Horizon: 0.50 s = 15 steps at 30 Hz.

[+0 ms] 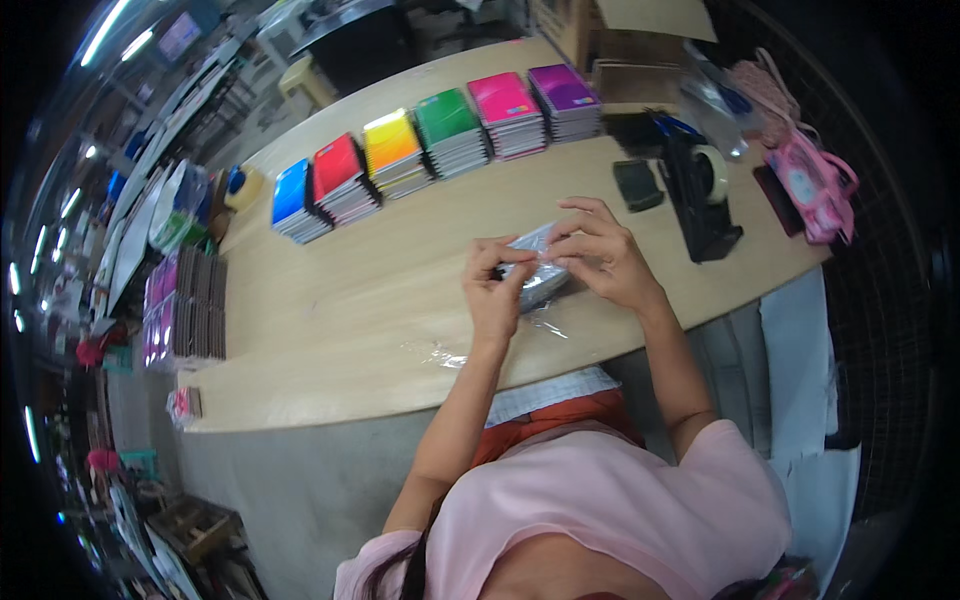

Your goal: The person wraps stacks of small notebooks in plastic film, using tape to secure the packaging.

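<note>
A greyish bundle in clear plastic wrap lies on the table close in front of me, tilted at an angle. I cannot make out what is inside the wrap. My left hand is closed, its thumb and fingertips pinching the plastic at the bundle's left side. From the right, my right hand pinches the same plastic between thumb and index finger, its other fingers raised and bent. The fingertips of both hands nearly meet over the bundle. Loose, shiny film spreads over the tabletop beside my left wrist.
Along the table's far side stand stacks of spiral notebooks, sorted by cover colour. On the right are a black tape dispenser, a dark small box and a pink pouch. Wrapped purple notebooks are piled at the left edge.
</note>
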Tool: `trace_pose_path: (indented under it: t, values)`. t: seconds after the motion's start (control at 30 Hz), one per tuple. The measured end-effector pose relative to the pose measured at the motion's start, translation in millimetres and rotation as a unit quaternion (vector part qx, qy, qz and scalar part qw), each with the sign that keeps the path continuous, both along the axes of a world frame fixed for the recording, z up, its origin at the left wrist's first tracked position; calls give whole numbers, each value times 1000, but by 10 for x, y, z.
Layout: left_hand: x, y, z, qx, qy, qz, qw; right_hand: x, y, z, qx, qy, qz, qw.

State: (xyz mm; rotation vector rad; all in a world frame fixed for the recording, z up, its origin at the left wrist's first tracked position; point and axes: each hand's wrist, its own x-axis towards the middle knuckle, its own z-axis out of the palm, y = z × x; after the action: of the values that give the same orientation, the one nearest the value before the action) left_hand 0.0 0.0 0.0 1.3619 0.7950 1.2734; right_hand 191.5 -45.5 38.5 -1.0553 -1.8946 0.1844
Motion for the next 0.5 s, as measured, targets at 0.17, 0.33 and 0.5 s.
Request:
trace_pose_path:
  t: [0.17,0.33,0.5]
  values:
    - [-67,-8,92,-2,-10,37,999,874,-348,-109,67,150,-359,919]
    - [83,-37,83,4,-17,22,1000,2469,-871,-613,-199,267,-495,802]
    - [73,-67,136,15,-5,35,999,2523,-836,-442,-366,394,-401,742]
